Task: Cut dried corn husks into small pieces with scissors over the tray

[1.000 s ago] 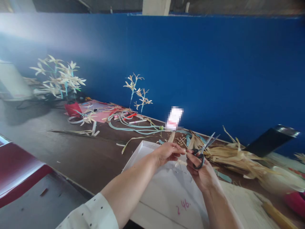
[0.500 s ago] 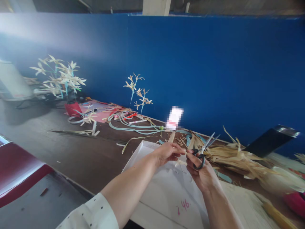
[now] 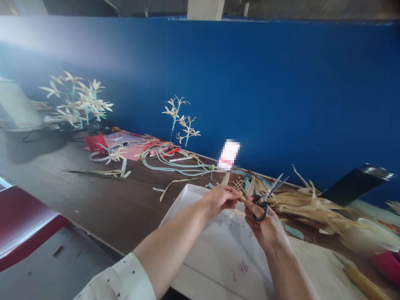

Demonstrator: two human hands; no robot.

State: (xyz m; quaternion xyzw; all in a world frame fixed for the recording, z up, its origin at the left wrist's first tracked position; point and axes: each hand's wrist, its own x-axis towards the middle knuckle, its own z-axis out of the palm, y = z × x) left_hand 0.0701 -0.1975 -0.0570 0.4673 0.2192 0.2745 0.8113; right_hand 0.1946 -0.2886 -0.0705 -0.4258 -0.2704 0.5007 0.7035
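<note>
My left hand (image 3: 221, 200) is closed, its thumb and fingertips pinching one end of a small pale strip (image 3: 242, 198), perhaps corn husk. At the strip's other end are the fingertips of my right hand (image 3: 265, 225). Black-handled scissors (image 3: 271, 188) are also held in my right hand, with a handle loop around a finger and the blades parted, pointing up and right. Both hands hover over a white shallow box lid (image 3: 215, 250) marked with pink writing. Small pale scraps (image 3: 236, 214) lie on it just below my hands.
Dried husks (image 3: 306, 206) are heaped to the right, near a dark cylindrical bottle (image 3: 356, 183). Pale blue tubing (image 3: 175, 168) loops across the dark table (image 3: 103, 200). Husk flowers (image 3: 81, 100) stand at the back left, with two more sprigs (image 3: 181, 121) before the blue wall (image 3: 250, 83).
My left fingertips have shifted very slightly left, and a little more of the pale strip shows between the hands. The scissors stay in my right hand.
</note>
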